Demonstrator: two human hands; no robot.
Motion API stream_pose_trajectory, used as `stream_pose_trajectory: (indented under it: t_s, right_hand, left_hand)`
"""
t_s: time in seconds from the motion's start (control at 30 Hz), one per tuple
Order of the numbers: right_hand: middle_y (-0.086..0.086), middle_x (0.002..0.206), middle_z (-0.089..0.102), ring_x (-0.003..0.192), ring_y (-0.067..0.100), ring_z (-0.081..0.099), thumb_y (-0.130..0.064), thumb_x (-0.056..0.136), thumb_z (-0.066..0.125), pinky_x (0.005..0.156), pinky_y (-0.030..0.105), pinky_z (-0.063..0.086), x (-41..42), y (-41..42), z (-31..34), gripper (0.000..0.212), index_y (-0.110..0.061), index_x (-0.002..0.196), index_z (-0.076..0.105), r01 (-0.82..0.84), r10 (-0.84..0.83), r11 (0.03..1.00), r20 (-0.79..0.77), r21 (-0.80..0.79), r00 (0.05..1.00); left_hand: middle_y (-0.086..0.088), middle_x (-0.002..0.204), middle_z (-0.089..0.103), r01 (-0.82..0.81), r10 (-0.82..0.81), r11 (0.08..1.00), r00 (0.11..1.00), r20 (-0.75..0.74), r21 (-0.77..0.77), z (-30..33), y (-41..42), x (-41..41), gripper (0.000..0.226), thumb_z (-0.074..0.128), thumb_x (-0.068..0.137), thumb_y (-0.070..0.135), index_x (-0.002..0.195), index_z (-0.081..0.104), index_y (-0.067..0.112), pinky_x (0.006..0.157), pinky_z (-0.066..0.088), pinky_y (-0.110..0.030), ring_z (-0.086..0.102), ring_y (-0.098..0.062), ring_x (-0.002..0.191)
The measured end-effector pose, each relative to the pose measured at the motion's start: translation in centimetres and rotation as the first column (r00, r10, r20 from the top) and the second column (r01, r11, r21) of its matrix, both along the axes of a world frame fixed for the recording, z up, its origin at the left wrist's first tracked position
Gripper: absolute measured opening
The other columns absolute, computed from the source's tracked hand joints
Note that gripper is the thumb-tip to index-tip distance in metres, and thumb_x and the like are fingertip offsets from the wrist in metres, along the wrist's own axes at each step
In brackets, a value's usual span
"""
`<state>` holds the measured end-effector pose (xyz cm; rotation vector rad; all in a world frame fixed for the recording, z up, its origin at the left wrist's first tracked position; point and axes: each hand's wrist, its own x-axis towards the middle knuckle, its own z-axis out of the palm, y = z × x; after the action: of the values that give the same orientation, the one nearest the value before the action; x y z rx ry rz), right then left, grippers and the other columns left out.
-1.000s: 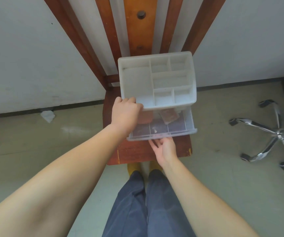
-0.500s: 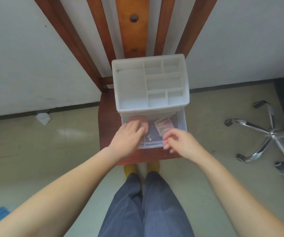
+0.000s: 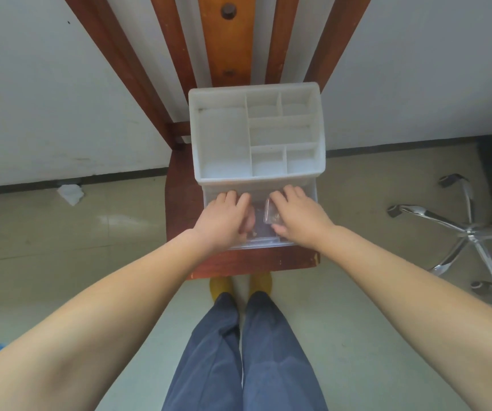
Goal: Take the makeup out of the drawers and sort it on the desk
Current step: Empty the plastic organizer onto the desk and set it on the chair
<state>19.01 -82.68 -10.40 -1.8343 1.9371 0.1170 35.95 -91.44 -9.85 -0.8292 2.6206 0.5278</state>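
My two hands are down in the one pulled-out clear plastic drawer of a white matte plastic organizer, whose open top is split into six boxy compartments. My left hand curls over a round pinkish item, mostly hidden. My right hand pinches a small square, glossy clear compact between thumb and fingers, inside the drawer. The organizer sits on a smooth reddish wooden chair
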Motion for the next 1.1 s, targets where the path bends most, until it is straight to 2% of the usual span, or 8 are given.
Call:
stream_pose_trajectory:
  t_s: [0.13, 0.2, 0.33, 0.5, 0.63, 0.77, 0.9, 1.1]
  right_hand:
    - [-0.002, 0.123, 0.05, 0.109, 0.013, 0.052, -0.049, 0.078, 0.065, 0.086, 0.027, 0.044, -1.3, 2.2, 4.8, 0.071, -0.026, 0.137, 0.033, 0.278, -0.343, 0.939, 0.469, 0.205, 0.814]
    - [-0.004, 0.118, 0.056, 0.099, 0.016, 0.062, -0.049, 0.079, 0.066, 0.079, 0.028, 0.053, -1.8, 3.7, 6.3, 0.07, -0.027, 0.138, 0.034, 0.197, -0.473, 0.849, 0.539, 0.491, 0.697]
    - [0.002, 0.118, 0.062, 0.091, 0.01, 0.063, -0.038, 0.085, 0.065, 0.077, 0.023, 0.054, -0.6, 5.7, 5.0, 0.078, -0.018, 0.148, 0.023, 0.028, -0.528, 0.647, 0.422, 0.762, 0.737]
    - [-0.002, 0.103, 0.064, 0.076, 0.005, 0.058, -0.039, 0.086, 0.061, 0.068, 0.016, 0.042, 0.2, 5.1, 3.6, 0.092, -0.03, 0.15, -0.004, 0.053, -0.433, 0.697, 0.361, 0.715, 0.826]
    - [0.002, 0.108, 0.063, 0.079, 0.012, 0.059, -0.041, 0.083, 0.063, 0.071, 0.024, 0.046, -0.9, 3.2, 3.5, 0.097, -0.037, 0.148, -0.008, 0.13, -0.432, 0.762, 0.349, 0.635, 0.832]
    - [0.007, 0.113, 0.063, 0.098, 0.021, 0.059, -0.041, 0.082, 0.063, 0.088, 0.03, 0.045, -2.1, -0.2, 3.3, 0.097, -0.032, 0.15, -0.006, 0.174, -0.4, 0.81, 0.309, 0.56, 0.863]
    - [0.009, 0.116, 0.061, 0.101, 0.025, 0.057, -0.043, 0.082, 0.061, 0.089, 0.033, 0.045, -2.2, -2.1, 3.2, 0.095, -0.023, 0.151, 0.0, 0.204, -0.357, 0.837, 0.226, 0.508, 0.906]
    - [0.008, 0.123, 0.053, 0.112, 0.026, 0.05, -0.043, 0.08, 0.065, 0.088, 0.037, 0.045, 0.4, -1.2, 7.4, 0.072, -0.016, 0.139, 0.033, 0.138, -0.207, 0.927, 0.169, 0.349, 0.964]
  left_hand:
    - [-0.004, 0.112, 0.053, -0.258, 0.306, 0.764, 0.952, 0.02, 0.591, 3.7, 0.4, 2.6, 0.071, 0.064, 0.07, 0.043, 0.13, 0.034, 0.022, 0.075, 0.054, -0.033, 0.06, -0.018, 0.091]
    - [0.006, 0.108, 0.056, -0.289, 0.201, 0.564, 0.957, 0.211, 0.774, 4.5, 1.4, 4.2, 0.072, 0.067, 0.073, 0.044, 0.135, 0.035, 0.024, 0.068, 0.051, -0.019, 0.063, -0.005, 0.081]
    - [-0.004, 0.138, 0.045, -0.401, 0.103, 0.512, 0.906, 0.41, 0.759, 2.3, 3.8, 5.4, 0.092, 0.069, 0.079, 0.038, 0.149, 0.011, 0.021, 0.101, 0.042, -0.03, 0.049, -0.018, 0.118]
    - [-0.007, 0.133, 0.047, -0.463, 0.22, 0.455, 0.886, 0.408, 0.761, 0.8, 3.5, 5.0, 0.104, 0.071, 0.076, 0.04, 0.148, -0.003, 0.029, 0.099, 0.043, -0.032, 0.053, -0.022, 0.114]
    - [-0.011, 0.134, 0.049, -0.42, 0.261, 0.504, 0.907, 0.33, 0.755, 1.4, 1.6, 3.6, 0.114, 0.07, 0.074, 0.039, 0.144, -0.02, 0.036, 0.1, 0.043, -0.036, 0.057, -0.022, 0.11]
    - [-0.005, 0.1, 0.066, -0.425, 0.344, 0.534, 0.899, 0.271, 0.731, 1.2, -0.9, 1.7, 0.116, 0.069, 0.075, 0.031, 0.144, -0.024, 0.031, 0.068, 0.052, -0.022, 0.068, -0.01, 0.074]
    - [-0.012, 0.145, 0.031, -0.427, 0.349, 0.662, 0.903, 0.251, 0.616, 1.2, -2.7, 0.9, 0.111, 0.067, 0.075, 0.038, 0.147, -0.016, 0.026, 0.092, 0.041, -0.028, 0.048, -0.023, 0.115]
    - [-0.012, 0.136, 0.037, -0.364, 0.354, 0.771, 0.927, 0.124, 0.522, 5.5, -1.5, 2.9, 0.089, 0.067, 0.075, 0.039, 0.146, 0.016, 0.025, 0.087, 0.044, -0.032, 0.049, -0.024, 0.11]
